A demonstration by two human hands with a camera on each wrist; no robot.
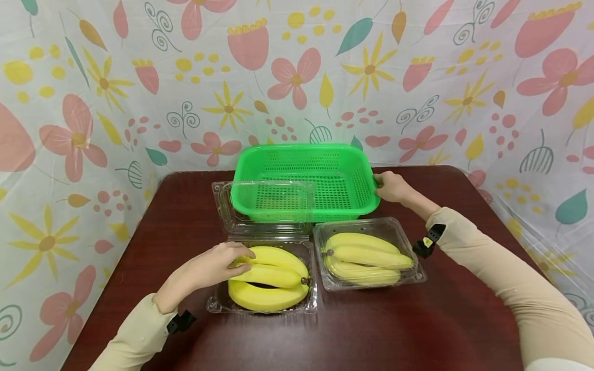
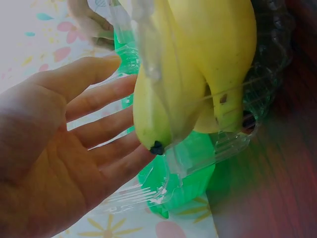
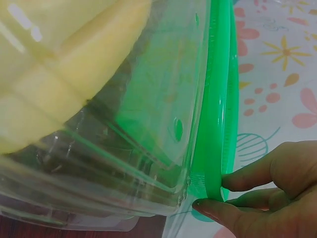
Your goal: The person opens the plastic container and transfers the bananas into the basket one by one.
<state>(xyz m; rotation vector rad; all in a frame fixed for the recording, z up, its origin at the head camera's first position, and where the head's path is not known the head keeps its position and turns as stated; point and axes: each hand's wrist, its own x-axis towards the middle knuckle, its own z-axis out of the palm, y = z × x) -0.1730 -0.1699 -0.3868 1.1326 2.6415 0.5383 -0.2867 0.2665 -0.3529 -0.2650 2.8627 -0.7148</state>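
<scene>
A green plastic basket (image 1: 308,206) with perforated sides stands at the back of the table. My right hand (image 1: 393,186) pinches its right rim between thumb and fingers, as the right wrist view shows with the green rim (image 3: 215,148). My left hand (image 1: 215,265) is at the left end of a bunch of yellow bananas (image 1: 274,296), its fingers (image 2: 106,124) extended and right at the fruit's tips. Those bananas lie in a clear plastic clamshell box (image 1: 310,304), whose lid (image 1: 223,206) stands raised in front of the basket.
To the right stands a second clear clamshell box (image 1: 394,226), closed over more bananas (image 1: 366,255), its back edge close to the basket. Both boxes rest on a dark reddish-brown table (image 1: 371,330). Behind it hangs a flower-patterned cloth (image 1: 297,118).
</scene>
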